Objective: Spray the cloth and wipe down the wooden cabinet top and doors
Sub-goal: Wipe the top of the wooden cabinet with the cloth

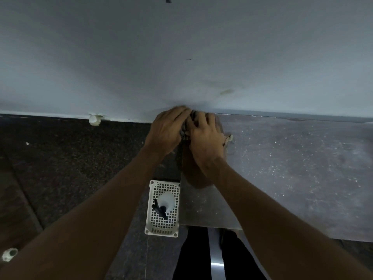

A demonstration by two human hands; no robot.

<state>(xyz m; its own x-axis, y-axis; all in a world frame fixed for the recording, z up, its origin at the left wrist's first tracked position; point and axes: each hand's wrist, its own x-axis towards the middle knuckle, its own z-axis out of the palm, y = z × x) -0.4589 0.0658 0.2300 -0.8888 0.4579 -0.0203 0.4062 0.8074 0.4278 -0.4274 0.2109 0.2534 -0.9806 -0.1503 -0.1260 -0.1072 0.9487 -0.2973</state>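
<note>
Pale grey wall (pixel 181 57) meets the dusty wooden cabinet top (pixel 292 168). At its far left corner the left hand (pixel 165 130) and right hand (pixel 205 136) curl their fingers round a bunched cloth (pixel 184 132). Nearer, on the dark floor (pixel 70 158), a white basket (pixel 161 232) holds the spray bottle (pixel 166 201).

A plain, dimly lit, pale grey-blue wall (pixel 181 47) fills the upper half, marked by a few small dark specks and a greenish smear low down. Below it on the left lies a dark speckled floor (pixel 60 158), with a white pipe stub (pixel 94 119) at the skirting. On the right, the dusty grey cabinet top (pixel 302 168) butts against the wall.
</note>
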